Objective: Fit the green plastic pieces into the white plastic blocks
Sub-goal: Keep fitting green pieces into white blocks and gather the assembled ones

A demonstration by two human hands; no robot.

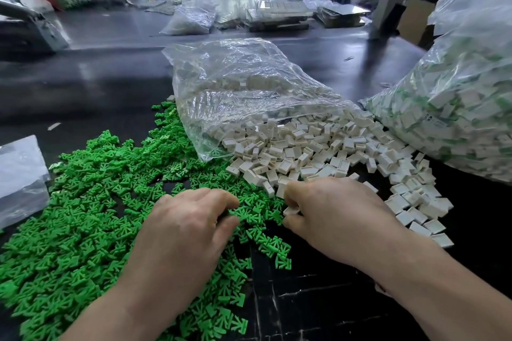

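A wide heap of green plastic pieces (pixel 83 207) covers the dark table on the left. White plastic blocks (pixel 318 152) spill from a clear bag (pixel 235 86) in the middle. My right hand (pixel 338 216) pinches one white block (pixel 291 210) between thumb and fingers. My left hand (pixel 185 227) lies curled over the green heap, its fingertips and thumb closing on a green piece (pixel 235 214) just left of the white block. The two hands nearly meet.
A large clear bag of assembled white-and-green parts (pixel 457 108) stands at the right. A flat clear bag (pixel 19 174) lies at the left edge. More bags and metal trays (pixel 277 16) sit across the far side of the table.
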